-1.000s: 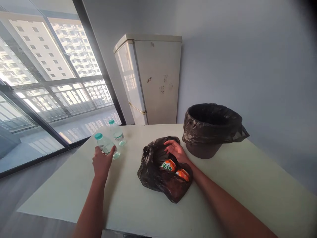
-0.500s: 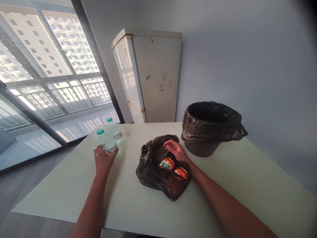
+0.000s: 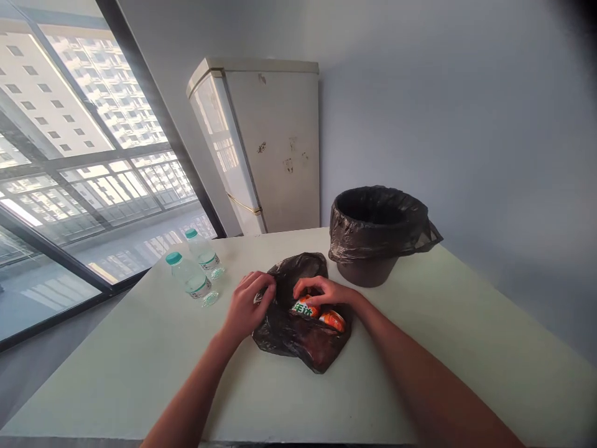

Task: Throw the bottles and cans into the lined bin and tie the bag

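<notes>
Left hand (image 3: 249, 300) has gone from the front bottle (image 3: 193, 281) to the black bag (image 3: 293, 333), while the right hand (image 3: 323, 291) has curled lower inside it. Nearest, both forearms (image 3: 422, 379) are cut off by the lower border above the pale surface (image 3: 140, 373).

On the middle of that surface sits the bag, its mouth upward and its long axis running front to back, with one crumpled corner pointing to the near edge. Left grip: narrow, thumb and fingers pinching the bag's left rim. Right grip: bent over the left can (image 3: 304, 307); fingertips are partly hidden, so I cannot tell whether it holds the can.

Both orange cans lie in the bag. Plastic covers the lower part of the right can (image 3: 333, 321), and fingers cover the top of the left one. Green lettering on the left can slopes across it; the long axis of either is hard to make out.

Farther left, the front bottle and the rear bottle (image 3: 204, 252) stand side by side, green caps up. Behind the bag, right, is a bin (image 3: 366, 272) with a black liner (image 3: 355, 241), its inside too dark to read. Beyond stand a scuffed fridge (image 3: 280, 124) and the window (image 3: 100, 193), cut off at left.
</notes>
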Demonstrator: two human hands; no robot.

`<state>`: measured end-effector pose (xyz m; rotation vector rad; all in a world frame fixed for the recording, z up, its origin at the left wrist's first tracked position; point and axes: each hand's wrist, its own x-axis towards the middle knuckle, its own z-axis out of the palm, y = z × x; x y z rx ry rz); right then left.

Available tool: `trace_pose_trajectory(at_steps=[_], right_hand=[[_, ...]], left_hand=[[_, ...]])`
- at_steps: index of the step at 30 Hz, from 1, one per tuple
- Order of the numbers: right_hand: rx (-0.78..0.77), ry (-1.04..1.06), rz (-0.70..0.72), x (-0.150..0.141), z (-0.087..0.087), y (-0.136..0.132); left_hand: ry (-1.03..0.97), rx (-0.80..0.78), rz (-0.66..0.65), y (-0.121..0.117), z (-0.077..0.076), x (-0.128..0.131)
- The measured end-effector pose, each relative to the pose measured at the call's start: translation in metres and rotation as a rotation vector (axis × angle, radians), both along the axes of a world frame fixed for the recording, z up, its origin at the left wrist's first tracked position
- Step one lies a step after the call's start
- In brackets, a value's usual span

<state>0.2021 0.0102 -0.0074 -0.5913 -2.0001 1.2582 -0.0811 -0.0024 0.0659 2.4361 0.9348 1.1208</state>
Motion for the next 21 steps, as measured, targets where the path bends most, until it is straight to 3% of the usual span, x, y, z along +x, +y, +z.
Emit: trace_pose_trajectory(at_steps=[4, 8, 10, 12, 16, 21], right_hand=[[-0.002, -0.096, 0.172, 0.006, 0.007, -0.002], [-0.041, -0.241, 0.195, 0.008, 0.006, -0.002], [-0.047, -0.204, 0.178, 0.009, 0.004, -0.002], [-0.071, -0.069, 0.118, 0.009, 0.001, -0.003], [-0.218, 0.234, -0.049, 0.005, -0.006, -0.004], [-0.218, 0.369, -0.129, 0.000, -0.014, 0.000]], left_hand=[[-0.065, -0.235, -0.125, 0.034, -0.023, 0.040], [-0.015, -0.323, -0.220, 0.056, -0.058, 0.047], [0.063, -0.360, -0.327, 0.056, -0.069, 0.045], [0.091, -0.422, -0.399, 0.054, -0.073, 0.040], [0.000, -0.511, -0.343, 0.050, -0.071, 0.033], [-0.092, -0.589, -0.429, 0.046, -0.066, 0.030]])
